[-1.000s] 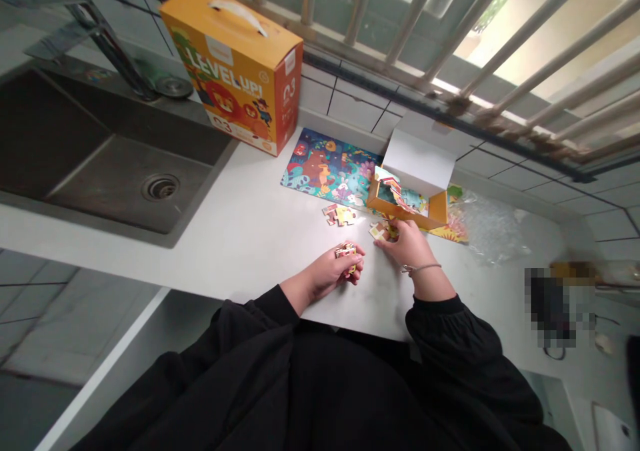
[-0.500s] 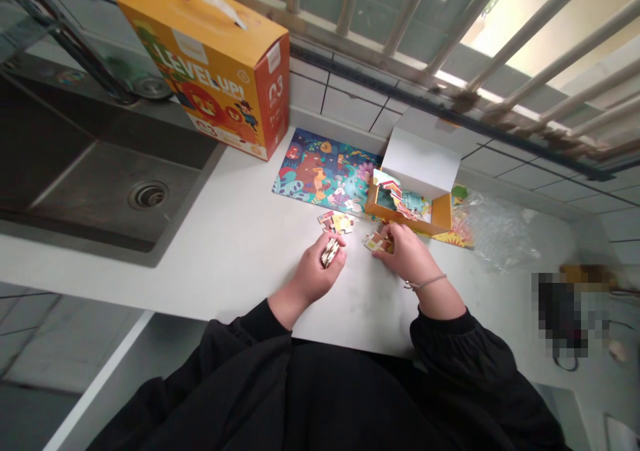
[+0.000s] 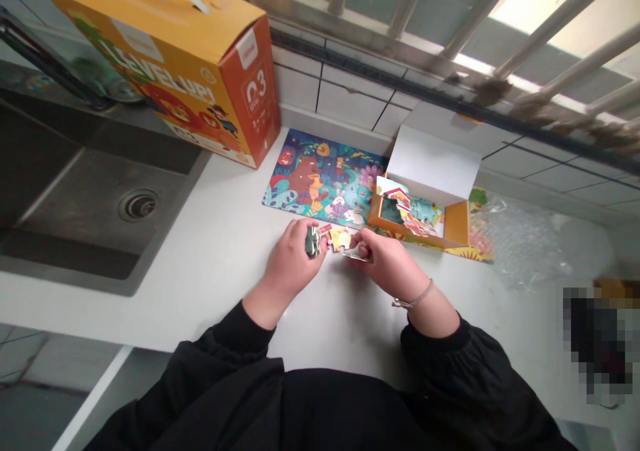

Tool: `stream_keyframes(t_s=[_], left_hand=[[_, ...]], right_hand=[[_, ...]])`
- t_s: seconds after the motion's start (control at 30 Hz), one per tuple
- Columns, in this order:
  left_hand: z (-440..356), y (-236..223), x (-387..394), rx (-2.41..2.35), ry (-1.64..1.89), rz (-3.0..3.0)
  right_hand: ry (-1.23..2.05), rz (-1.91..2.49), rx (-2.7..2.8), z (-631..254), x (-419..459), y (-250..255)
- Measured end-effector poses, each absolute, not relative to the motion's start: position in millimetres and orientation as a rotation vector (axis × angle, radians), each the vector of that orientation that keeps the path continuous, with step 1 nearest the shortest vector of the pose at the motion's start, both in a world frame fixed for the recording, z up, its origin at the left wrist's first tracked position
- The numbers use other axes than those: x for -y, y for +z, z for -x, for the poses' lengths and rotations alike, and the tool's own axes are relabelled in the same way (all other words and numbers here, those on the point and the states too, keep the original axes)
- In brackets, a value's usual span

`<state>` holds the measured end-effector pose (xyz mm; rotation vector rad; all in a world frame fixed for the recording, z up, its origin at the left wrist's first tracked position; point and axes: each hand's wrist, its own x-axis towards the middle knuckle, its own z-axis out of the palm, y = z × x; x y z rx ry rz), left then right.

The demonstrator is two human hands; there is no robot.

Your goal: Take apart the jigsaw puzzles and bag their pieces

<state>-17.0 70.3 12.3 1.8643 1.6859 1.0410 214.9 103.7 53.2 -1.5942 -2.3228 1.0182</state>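
My left hand (image 3: 290,257) is closed around a small stack of jigsaw puzzle pieces (image 3: 313,242), their edges and a dark green face showing. Its fingertips are close to some yellow and red puzzle pieces (image 3: 340,238) lying on the counter. On the other side of those, my right hand (image 3: 383,257) pinches a single puzzle piece (image 3: 357,257), tilted so that mostly its edge shows. Behind the right hand stands an open orange box (image 3: 457,224) with a white lid and more puzzle pieces inside.
A colourful animal picture sheet (image 3: 320,177) lies flat behind the hands, partly under the open box. At back left stands a large orange carton (image 3: 175,71) beside the sink (image 3: 165,237). Crumpled clear plastic (image 3: 530,244) lies to the right. Window bars (image 3: 410,4) run along the back.
My right hand has moved left with its puzzle piece, up to the yellow pieces. The left hand has turned its stack and come up beside them. The view has shifted slightly.
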Motion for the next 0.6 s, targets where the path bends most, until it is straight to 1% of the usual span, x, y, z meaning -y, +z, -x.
stream_keyframes(t_s=[0.13, 0.27, 0.43, 0.53, 0.6], left_hand=[[23, 15, -88, -1.737, 0.682, -2.038], [22, 22, -86, -1.666, 0.474, -2.098], [21, 30, -85, -1.705, 0.394, -2.086], [21, 29, -86, -1.713, 0.421, -2.073], [21, 27, -87, -1.700, 0.463, -2.061]], right_hand=[[0.944, 1.520, 2.328, -202, -118, 41], [0.885, 1.410, 2.332, -207, -128, 29], [0.898, 1.318, 2.330, -213, -131, 23], [0.925, 1.294, 2.322, -213, -130, 23], [0.992, 1.193, 2.313, -215, -131, 23]])
